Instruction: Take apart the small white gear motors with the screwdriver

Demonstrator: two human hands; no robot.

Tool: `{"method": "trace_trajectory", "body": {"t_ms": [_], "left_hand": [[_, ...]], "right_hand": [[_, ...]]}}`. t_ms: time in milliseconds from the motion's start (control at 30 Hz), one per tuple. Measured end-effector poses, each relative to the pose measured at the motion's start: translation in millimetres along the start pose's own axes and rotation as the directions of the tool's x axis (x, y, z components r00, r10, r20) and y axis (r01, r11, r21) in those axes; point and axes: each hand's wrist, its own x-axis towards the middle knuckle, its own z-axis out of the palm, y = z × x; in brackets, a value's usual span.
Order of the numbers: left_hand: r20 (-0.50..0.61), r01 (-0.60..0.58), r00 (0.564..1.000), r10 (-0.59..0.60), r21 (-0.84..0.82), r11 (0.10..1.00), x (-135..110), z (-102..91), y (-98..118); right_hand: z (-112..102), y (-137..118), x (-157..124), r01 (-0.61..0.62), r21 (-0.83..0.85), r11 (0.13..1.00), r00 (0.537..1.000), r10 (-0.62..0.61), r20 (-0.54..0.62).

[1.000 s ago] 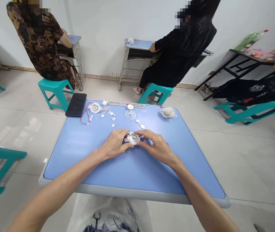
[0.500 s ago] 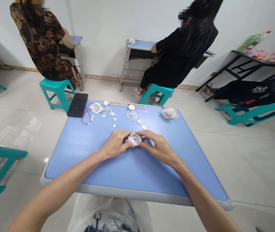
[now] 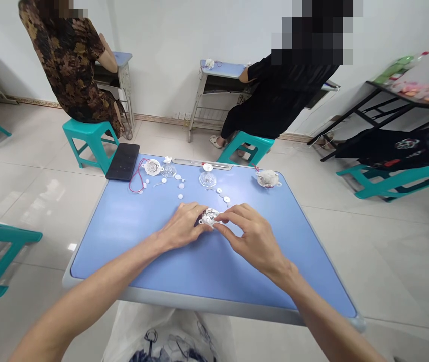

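Note:
A small white round plastic casing (image 3: pixel 209 216) with loops at its sides sits low over the middle of the blue desk. My left hand (image 3: pixel 184 224) grips its left edge between thumb and fingers. My right hand (image 3: pixel 251 235) has thumb and fingertips pinched together over the casing's right side; whether a tiny part is between them is hidden. Beyond my hands lie clear plastic discs (image 3: pixel 207 179) and small white discs (image 3: pixel 226 199). A similar white casing (image 3: pixel 151 168) with a red cord is at the back left, and a closed-looking one (image 3: pixel 268 179) at the back right.
A black phone-like slab (image 3: pixel 123 162) lies over the desk's (image 3: pixel 124 241) back left corner. Two people sit on green stools (image 3: pixel 88 133) at desks by the wall. Another person, partly seen, is at a dark table (image 3: pixel 399 93) on the right.
My right hand has shifted from gripping the casing's right edge to a pinch over its face. My left hand still holds the casing. The view has moved slightly.

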Motion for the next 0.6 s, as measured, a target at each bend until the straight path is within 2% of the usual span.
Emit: {"method": "trace_trajectory", "body": {"t_ms": [333,600], "left_hand": [[-0.013,-0.015,1.000,0.015,0.007,1.000,-1,1.5,0],[0.000,-0.014,1.000,0.014,0.024,1.000,-2,2.5,-1]], "right_hand": [[10,-13,-2,-0.030,-0.280,0.959,0.999,0.023,-0.028],[15,-16,-3,-0.061,-0.306,0.950,0.998,0.054,-0.031]]}}
